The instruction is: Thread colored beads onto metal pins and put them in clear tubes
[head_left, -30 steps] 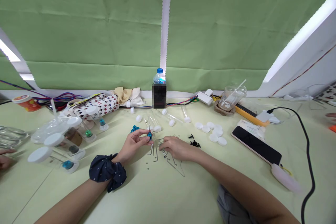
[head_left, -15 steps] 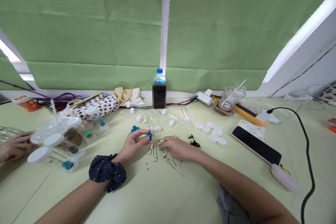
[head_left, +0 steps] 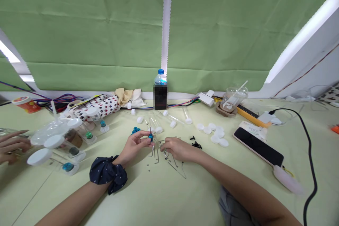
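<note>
Between the thumb and fingertips of my left hand (head_left: 135, 147) is a small shiny blue metal part (head_left: 150, 137), with a thin rod standing up from it. My right hand (head_left: 177, 149) is just to the right, low over the table, its fingertips pinched together among bent metal rods (head_left: 156, 159). What those fingertips hold, if anything, is hidden. More blue parts (head_left: 136, 130) lie in a small pile behind my left hand. Black small parts (head_left: 196, 144) are heaped right of my right hand. Tiny nuts or bits lie on the table between my hands.
Clear tubes with white caps (head_left: 158, 129) lie behind my hands. Loose white discs (head_left: 219, 132), a phone (head_left: 258, 145) and a black cable (head_left: 311, 148) are to the right. Capped tubes with coloured parts (head_left: 68, 166) stand at left, beside another person's hand (head_left: 13, 144). A bottle (head_left: 160, 77) stands behind.
My two hands stay almost still. At the far left the other person's hand has lifted and spread its fingers. The hand at the right edge has gone from view.
</note>
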The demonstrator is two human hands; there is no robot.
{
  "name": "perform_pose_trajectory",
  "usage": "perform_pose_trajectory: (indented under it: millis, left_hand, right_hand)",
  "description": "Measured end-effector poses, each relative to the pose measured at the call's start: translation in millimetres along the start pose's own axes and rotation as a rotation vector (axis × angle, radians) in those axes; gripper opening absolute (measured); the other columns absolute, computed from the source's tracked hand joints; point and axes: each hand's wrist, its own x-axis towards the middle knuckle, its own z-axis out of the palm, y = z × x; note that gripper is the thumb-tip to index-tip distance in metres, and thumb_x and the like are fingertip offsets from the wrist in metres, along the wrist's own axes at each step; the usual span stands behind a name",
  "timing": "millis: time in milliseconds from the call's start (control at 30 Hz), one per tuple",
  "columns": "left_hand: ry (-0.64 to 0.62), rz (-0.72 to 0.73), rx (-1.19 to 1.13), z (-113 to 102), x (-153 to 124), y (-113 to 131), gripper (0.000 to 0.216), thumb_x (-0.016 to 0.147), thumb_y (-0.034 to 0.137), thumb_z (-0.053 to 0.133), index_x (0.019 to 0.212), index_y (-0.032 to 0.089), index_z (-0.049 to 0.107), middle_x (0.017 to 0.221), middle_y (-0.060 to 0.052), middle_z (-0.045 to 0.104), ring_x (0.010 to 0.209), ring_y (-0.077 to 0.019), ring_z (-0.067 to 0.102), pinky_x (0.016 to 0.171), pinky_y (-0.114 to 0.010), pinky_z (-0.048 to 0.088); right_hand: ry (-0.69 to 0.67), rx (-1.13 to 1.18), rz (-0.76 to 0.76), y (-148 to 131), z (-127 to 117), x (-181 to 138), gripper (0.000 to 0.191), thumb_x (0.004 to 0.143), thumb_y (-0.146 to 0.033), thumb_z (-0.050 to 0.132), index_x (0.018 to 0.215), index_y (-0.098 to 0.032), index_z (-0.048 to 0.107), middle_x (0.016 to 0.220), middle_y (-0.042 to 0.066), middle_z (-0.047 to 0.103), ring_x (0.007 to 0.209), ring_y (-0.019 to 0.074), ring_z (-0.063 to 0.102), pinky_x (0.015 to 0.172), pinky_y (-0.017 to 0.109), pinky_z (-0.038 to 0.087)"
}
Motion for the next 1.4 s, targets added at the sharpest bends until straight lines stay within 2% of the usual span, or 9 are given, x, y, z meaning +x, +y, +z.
perform_pose_trajectory:
  millis: [133,533,700,933,1100,1300,1400]
  left_hand:
    - [0.002,0.005,0.002,-0.7,0.4,-1.3,0.024,0.073,0.023,0.069,0.096,0.017,0.063,0.096,-0.004,0.066,0.074,-0.0184,0.069,0.072,-0.033,0.055]
    - [0.004,-0.010,-0.002,-0.8,-0.5,-0.6,0.023,0.074,0.023,0.068,0.096,0.017,0.063,0.103,-0.005,0.065,0.075,-0.0182,0.069,0.074,-0.033,0.055]
    - [0.006,-0.006,-0.011,-1.3,0.2,-1.9,0.023,0.074,0.023,0.069,0.095,0.017,0.063,0.106,-0.006,0.065,0.074,-0.0176,0.069,0.073,-0.033,0.054]
    - [0.000,-0.016,-0.039,1.0,-0.1,0.3,0.027,0.071,0.021,0.071,0.095,0.016,0.062,0.086,-0.003,0.067,0.072,-0.0183,0.068,0.072,-0.033,0.053]
    - [-0.024,-0.049,0.000,2.4,-1.5,2.2,0.030,0.071,0.022,0.071,0.098,0.014,0.064,0.073,-0.002,0.068,0.067,-0.0151,0.064,0.068,-0.029,0.050]
    - [-0.053,-0.040,0.002,2.9,-1.5,0.2,0.027,0.070,0.023,0.072,0.095,0.015,0.066,0.068,-0.001,0.066,0.061,-0.0127,0.061,0.063,-0.027,0.047]
    - [-0.056,-0.055,-0.009,3.4,-1.5,0.1,0.029,0.070,0.023,0.073,0.096,0.015,0.066,0.078,-0.004,0.070,0.066,-0.0145,0.064,0.068,-0.030,0.049]
  right_hand:
    - [-0.002,0.009,-0.004,-0.6,-0.9,0.1,0.029,0.083,-0.004,0.049,0.099,-0.019,0.066,0.087,0.006,0.059,0.077,0.0149,0.057,0.070,0.024,0.041]
    - [0.004,-0.016,-0.019,1.2,1.4,1.9,0.030,0.082,-0.002,0.047,0.099,-0.019,0.065,0.088,0.005,0.058,0.076,0.0148,0.056,0.067,0.023,0.041]
    - [0.137,0.057,-0.018,-2.5,-3.9,3.2,0.033,0.084,-0.002,0.045,0.102,-0.021,0.064,0.086,0.004,0.056,0.077,0.0138,0.055,0.067,0.022,0.042]
    - [0.383,0.188,-0.091,-10.9,-11.2,3.9,0.031,0.087,-0.006,0.042,0.107,-0.019,0.062,0.085,0.005,0.053,0.074,0.0139,0.053,0.067,0.024,0.043]
    - [0.420,0.215,-0.117,-12.0,-9.2,3.7,0.034,0.089,-0.007,0.040,0.111,-0.021,0.061,0.085,0.005,0.052,0.075,0.0142,0.052,0.067,0.025,0.045]
    - [0.432,0.227,-0.133,-12.4,-8.4,4.3,0.034,0.089,-0.008,0.040,0.112,-0.022,0.061,0.085,0.005,0.052,0.074,0.0142,0.052,0.066,0.025,0.045]
    - [0.429,0.229,-0.139,-11.5,-8.1,4.2,0.033,0.089,-0.009,0.040,0.112,-0.022,0.061,0.085,0.005,0.052,0.075,0.0143,0.052,0.067,0.025,0.045]
